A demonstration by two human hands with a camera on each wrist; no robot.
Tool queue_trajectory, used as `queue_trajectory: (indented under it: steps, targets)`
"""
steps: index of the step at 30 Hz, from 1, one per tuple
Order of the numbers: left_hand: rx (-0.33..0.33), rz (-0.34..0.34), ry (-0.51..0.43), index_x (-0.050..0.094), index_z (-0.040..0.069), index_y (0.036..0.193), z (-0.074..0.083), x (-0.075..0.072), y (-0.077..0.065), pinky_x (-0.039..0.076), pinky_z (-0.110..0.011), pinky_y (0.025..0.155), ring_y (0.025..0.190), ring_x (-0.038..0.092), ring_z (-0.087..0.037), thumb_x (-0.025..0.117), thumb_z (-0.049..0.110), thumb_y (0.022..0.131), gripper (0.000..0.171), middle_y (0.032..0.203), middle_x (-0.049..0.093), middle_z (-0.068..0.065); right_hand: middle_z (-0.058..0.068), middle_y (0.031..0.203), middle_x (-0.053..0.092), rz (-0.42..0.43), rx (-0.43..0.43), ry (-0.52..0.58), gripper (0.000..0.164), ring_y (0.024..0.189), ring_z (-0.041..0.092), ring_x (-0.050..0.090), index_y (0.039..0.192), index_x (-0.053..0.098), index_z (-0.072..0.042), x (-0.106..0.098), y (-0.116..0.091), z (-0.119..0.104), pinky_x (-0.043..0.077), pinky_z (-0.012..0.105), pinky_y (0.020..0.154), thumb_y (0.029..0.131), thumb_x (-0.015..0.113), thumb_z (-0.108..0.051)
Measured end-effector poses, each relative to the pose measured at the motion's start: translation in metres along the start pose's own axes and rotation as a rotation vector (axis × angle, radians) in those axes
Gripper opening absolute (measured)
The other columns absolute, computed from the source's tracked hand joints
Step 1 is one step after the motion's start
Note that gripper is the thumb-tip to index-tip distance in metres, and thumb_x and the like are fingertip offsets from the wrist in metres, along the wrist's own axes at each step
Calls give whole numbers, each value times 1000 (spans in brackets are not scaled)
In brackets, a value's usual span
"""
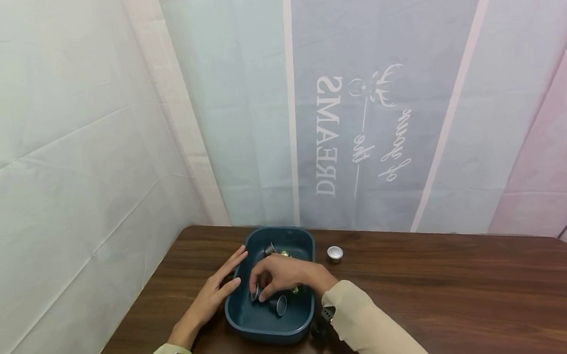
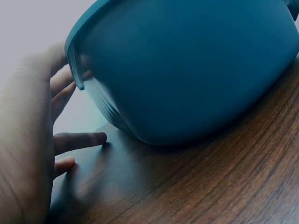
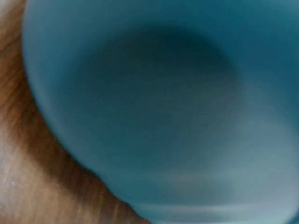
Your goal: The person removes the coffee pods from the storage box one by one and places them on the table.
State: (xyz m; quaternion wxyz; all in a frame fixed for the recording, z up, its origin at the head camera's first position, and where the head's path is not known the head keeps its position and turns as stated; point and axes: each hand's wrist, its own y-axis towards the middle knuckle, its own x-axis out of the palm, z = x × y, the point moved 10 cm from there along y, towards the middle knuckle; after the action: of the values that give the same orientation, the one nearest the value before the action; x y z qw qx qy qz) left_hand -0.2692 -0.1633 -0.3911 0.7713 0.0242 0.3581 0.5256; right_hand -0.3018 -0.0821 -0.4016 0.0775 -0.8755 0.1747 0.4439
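Observation:
A dark blue plastic bin (image 1: 276,333) stands on the table with coffee capsules inside. My right hand (image 1: 283,271) reaches over its right wall and pinches a dark coffee capsule (image 1: 255,293) with a silver rim between thumb and fingers. Just below that hand lies another dark capsule (image 1: 279,305) on its side. Farther back in the bin are a dark capsule (image 1: 270,249) and a gold capsule (image 1: 285,253), partly hidden. My left hand (image 1: 213,296) rests against the left wall of the bin, fingers stretched out; in the left wrist view, fingertips touch near its rim.
To the right of the bin, a silver capsule (image 1: 335,253) sits on the brown wooden table (image 1: 437,292). Behind the table hangs a printed cloth (image 1: 360,137), and a pale cloth wall (image 1: 73,177) runs along the left. The right wrist view is filled by the bin's outer wall (image 3: 163,107).

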Motion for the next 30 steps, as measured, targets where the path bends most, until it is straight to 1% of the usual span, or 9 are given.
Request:
queue_trajectory:
  steps: [3, 6, 11, 13, 15, 18, 21, 26, 30]
  targets:
    - [-5, 6, 8, 31, 3, 149, -16, 1, -1, 26, -60, 102, 141, 22, -35, 44, -3, 98, 53, 157, 20, -13, -17, 92, 63, -5, 3, 7, 16, 79, -1, 60, 97, 69, -23, 0, 0, 0, 49, 17, 69, 83, 76, -19]
    - [-4, 4, 18, 31, 6, 150, -25, 2, -1, 27, -55, 104, 141, 22, -30, 44, 0, 99, 53, 158, 20, -7, -17, 91, 63, -12, 6, 6, 16, 79, -1, 60, 96, 69, -23, 1, -1, 1, 49, 17, 68, 83, 76, -19]
    - [17, -4, -7, 32, 8, 150, -24, 3, -1, 27, -44, 107, 142, 21, -28, 44, 2, 99, 53, 158, 19, -5, -18, 91, 63, -7, 4, 2, 15, 80, -2, 59, 97, 69, -23, -2, -2, -1, 48, 16, 69, 84, 76, -19]
    - [22, -6, -12, 32, 8, 150, -22, 3, 0, 27, -42, 107, 142, 21, -28, 44, 2, 99, 52, 158, 19, -7, -18, 92, 63, 5, -1, 0, 15, 81, -2, 59, 97, 69, -23, -4, -3, -3, 48, 16, 70, 84, 76, -19]
    - [21, -7, -10, 31, 7, 150, -21, 4, 0, 28, -45, 107, 142, 21, -30, 44, 1, 99, 53, 158, 19, -8, -19, 93, 63, 18, -4, 0, 15, 82, -3, 59, 97, 69, -23, -7, -4, -4, 48, 16, 71, 84, 76, -20]
    - [5, 1, 1, 31, 8, 150, -18, 3, 0, 28, -55, 104, 142, 22, -30, 44, 0, 99, 53, 158, 19, -8, -18, 93, 63, 43, -23, -2, 16, 81, -3, 59, 98, 69, -22, -13, -7, -7, 48, 16, 71, 84, 76, -20]
    - [-5, 9, -6, 31, 4, 149, -9, 2, 1, 26, -65, 99, 140, 22, -36, 44, -2, 98, 53, 157, 20, -13, -17, 94, 63, 76, -61, 1, 16, 82, -2, 60, 99, 69, -20, -19, -11, -12, 49, 17, 72, 84, 76, -19]
    - [-11, 9, -43, 32, -3, 147, 7, -1, 3, 22, -70, 98, 138, 21, -44, 44, -5, 96, 52, 155, 20, -21, -13, 97, 64, 136, -117, 38, 18, 86, 0, 62, 101, 69, -17, -30, -20, -17, 50, 19, 76, 85, 75, -16]
    - [-15, 10, -24, 32, 2, 148, -3, -2, 2, 22, -69, 99, 140, 22, -39, 44, -1, 98, 52, 156, 21, -15, -12, 100, 64, 181, -117, 112, 18, 88, 2, 63, 103, 68, -17, -39, -28, -17, 51, 22, 77, 85, 74, -15]
